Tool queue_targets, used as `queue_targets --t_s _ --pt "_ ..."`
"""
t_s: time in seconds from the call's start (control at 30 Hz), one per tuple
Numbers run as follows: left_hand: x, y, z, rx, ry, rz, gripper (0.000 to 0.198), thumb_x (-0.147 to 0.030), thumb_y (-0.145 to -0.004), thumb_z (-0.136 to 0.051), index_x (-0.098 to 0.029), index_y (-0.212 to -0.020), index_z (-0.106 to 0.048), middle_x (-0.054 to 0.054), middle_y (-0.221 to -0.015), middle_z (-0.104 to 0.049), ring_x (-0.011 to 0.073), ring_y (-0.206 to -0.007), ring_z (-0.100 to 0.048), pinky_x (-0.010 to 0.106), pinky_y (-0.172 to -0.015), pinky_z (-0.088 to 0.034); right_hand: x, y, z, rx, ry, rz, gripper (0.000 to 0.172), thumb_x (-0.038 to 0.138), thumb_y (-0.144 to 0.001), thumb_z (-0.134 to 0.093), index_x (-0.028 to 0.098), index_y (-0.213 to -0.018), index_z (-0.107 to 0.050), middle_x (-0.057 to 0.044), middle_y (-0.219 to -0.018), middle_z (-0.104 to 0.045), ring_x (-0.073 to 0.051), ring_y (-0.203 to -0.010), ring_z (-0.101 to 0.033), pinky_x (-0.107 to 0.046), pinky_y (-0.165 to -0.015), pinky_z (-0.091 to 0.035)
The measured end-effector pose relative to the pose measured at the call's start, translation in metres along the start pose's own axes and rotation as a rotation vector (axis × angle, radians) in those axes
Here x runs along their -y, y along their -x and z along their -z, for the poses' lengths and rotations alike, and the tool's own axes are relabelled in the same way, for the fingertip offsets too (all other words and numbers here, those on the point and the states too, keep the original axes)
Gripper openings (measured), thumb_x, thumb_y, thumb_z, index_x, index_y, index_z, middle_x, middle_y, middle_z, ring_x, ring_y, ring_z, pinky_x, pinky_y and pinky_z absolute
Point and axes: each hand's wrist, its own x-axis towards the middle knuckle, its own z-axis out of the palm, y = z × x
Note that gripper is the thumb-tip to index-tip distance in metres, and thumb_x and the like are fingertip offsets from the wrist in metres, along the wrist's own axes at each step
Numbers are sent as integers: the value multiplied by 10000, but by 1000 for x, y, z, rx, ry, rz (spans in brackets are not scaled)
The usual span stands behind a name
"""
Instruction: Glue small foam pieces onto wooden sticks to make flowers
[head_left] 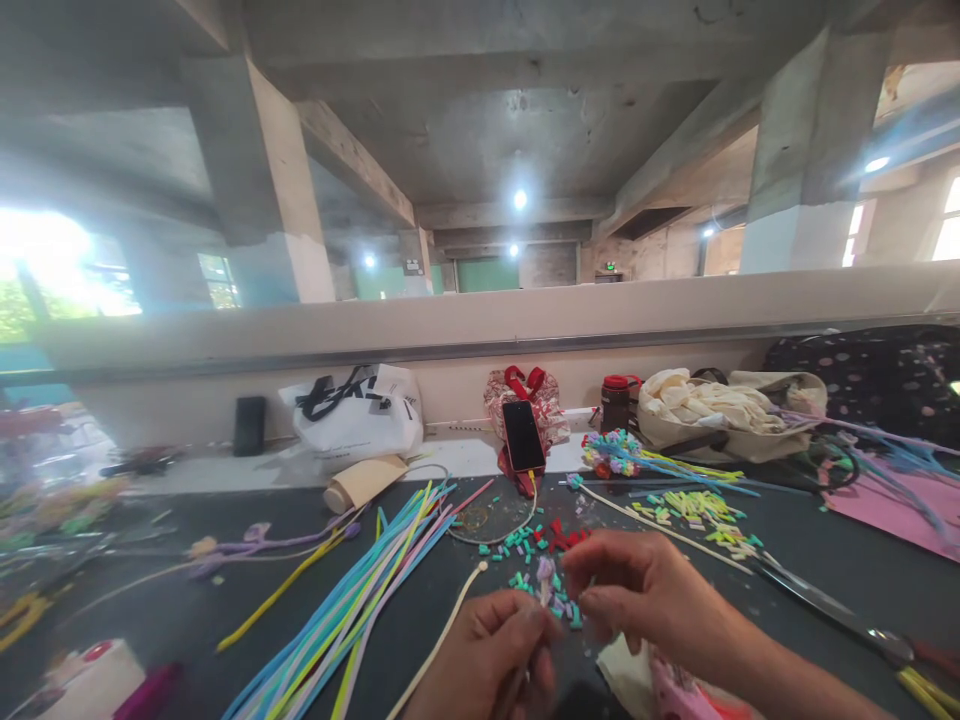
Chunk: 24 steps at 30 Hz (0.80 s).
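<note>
My left hand (491, 650) is closed in a pinch at the bottom centre. Above its fingertips stands a small lilac chenille flower (546, 572) on a pale stem, the lower part hidden by the fingers. My right hand (649, 590) is just to the right, its fingers curled with a gap between thumb and forefinger; I see nothing between them. Around and behind the flower lie short cut teal pieces (517, 540) and a few red pieces (562, 537). A cream cord (442, 640) with a knobbed end runs beside my left hand.
Long coloured chenille stems (352, 600) lie to the left. Scissors (832, 600) rest at the right, near cut yellow-green pieces (697, 510). Behind are a phone (522, 436), a white bag (360, 420), a flower bunch (611, 452) and a dark bottle (616, 405).
</note>
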Motion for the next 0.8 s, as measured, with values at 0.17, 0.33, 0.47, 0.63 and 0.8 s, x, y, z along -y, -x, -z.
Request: queue_targets --t_s 0.17,0.33,0.47,0.63,0.8 --pt "4 -3 1 77 33 37 450 -572 -485 -665 -144 -576 -562 -21 -370 -513 63 -343 -401 186 -398 -228 2 -2 -11 50 -114 -16 231 113 -601 -612 173 -825 -622 9 -798 -608 -72 -547 -540 -120 -392 -376" --pt "2 -3 3 79 -165 20 463 -591 -463 -659 -149 -499 -528 -22 -401 -489 57 -368 -361 202 -410 -188 1 -3 -9 55 -164 -44 373 113 -595 -624 186 -960 -593 22 -716 -607 -74 -520 -522 -135 -400 -377" --pt "-4 0 0 50 -365 -39 457 -588 -522 -620 -139 -483 -541 -34 -415 -427 61 -407 -317 215 -431 -176 -3 1 -5 13 9 9 325 138 -593 -670 188 -911 -627 30 -676 -589 -69 -523 -476 -153 -439 -353" --pt "-6 1 -2 19 -541 -152 434 -562 -591 -574 -134 -533 -612 -30 -462 -412 89 -483 -347 219 -483 -232 0 7 -2 -2 136 83 258 128 -602 -670 192 -850 -651 28 -716 -584 -73 -561 -467 -168 -495 -348" --pt "-7 4 -6 -33 -733 -254 372 -478 -676 -529 -164 -487 -596 -11 -506 -464 121 -555 -410 219 -527 -281 5 7 -2 -20 216 87 209 89 -603 -634 184 -788 -656 38 -668 -572 -73 -543 -468 -160 -484 -353"
